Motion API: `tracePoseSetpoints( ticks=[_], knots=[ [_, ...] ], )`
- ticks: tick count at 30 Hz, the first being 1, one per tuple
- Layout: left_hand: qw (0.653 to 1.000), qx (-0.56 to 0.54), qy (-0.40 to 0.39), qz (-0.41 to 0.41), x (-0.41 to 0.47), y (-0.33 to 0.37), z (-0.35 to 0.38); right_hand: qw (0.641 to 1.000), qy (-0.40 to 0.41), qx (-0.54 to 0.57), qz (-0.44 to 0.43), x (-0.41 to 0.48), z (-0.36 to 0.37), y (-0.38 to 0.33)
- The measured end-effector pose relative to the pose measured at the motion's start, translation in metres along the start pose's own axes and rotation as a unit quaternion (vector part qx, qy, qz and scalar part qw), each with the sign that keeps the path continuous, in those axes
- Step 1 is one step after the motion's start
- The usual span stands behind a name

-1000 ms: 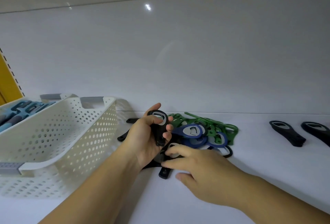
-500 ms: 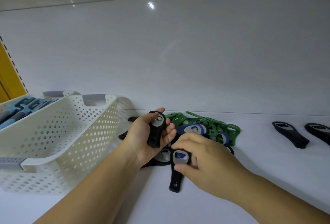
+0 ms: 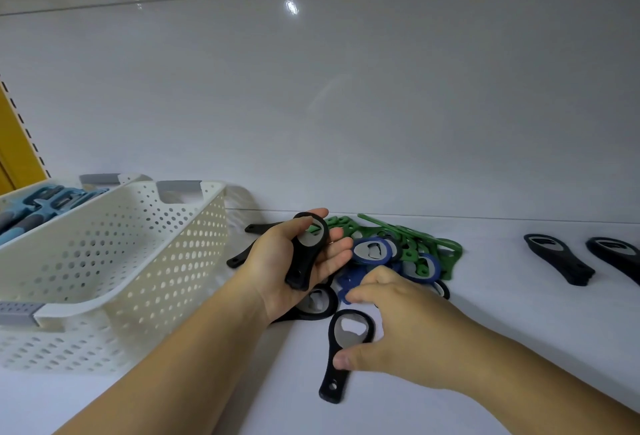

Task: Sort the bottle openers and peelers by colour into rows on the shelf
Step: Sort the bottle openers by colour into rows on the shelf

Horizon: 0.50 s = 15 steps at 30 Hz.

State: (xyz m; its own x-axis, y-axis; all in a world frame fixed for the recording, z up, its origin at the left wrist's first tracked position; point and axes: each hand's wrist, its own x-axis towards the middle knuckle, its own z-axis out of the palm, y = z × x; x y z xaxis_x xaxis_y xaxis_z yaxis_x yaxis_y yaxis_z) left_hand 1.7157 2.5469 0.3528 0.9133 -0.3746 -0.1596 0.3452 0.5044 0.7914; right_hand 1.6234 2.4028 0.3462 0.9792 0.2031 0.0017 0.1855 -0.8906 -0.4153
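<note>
My left hand (image 3: 277,261) lies palm up beside the pile and holds a black bottle opener (image 3: 309,250), thumb against its round head. My right hand (image 3: 405,327) pinches a second black bottle opener (image 3: 348,339) by its head, thumb on the neck; its handle points toward me on the white shelf (image 3: 502,330). Behind both hands lies a mixed pile of blue openers (image 3: 372,250), green openers (image 3: 446,251) and more black ones (image 3: 317,303). Two black openers (image 3: 557,261) (image 3: 616,256) lie side by side at the far right.
A white perforated basket (image 3: 121,261) stands at the left, close to my left forearm. Behind it a second basket holds light blue peelers (image 3: 45,204). The shelf's white back wall rises behind the pile. A yellow upright stands at the far left edge.
My right hand has drawn a black opener out of the pile toward the shelf's front. My left hand has turned more palm up, its opener lying across the palm.
</note>
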Motion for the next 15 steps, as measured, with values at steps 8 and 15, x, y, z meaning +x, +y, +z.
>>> tracePoseSetpoints(
  ticks=[8, 15],
  knots=[
    [0.999, 0.013, -0.032, -0.013, -0.004, -0.002, 0.002, 0.998, -0.049, 0.016, 0.048, -0.005, -0.011, -0.002],
    [0.998, 0.025, -0.056, -0.02, -0.008, -0.001, 0.006, 0.92, -0.005, 0.391, 0.027, 0.004, -0.006, 0.014]
  ],
)
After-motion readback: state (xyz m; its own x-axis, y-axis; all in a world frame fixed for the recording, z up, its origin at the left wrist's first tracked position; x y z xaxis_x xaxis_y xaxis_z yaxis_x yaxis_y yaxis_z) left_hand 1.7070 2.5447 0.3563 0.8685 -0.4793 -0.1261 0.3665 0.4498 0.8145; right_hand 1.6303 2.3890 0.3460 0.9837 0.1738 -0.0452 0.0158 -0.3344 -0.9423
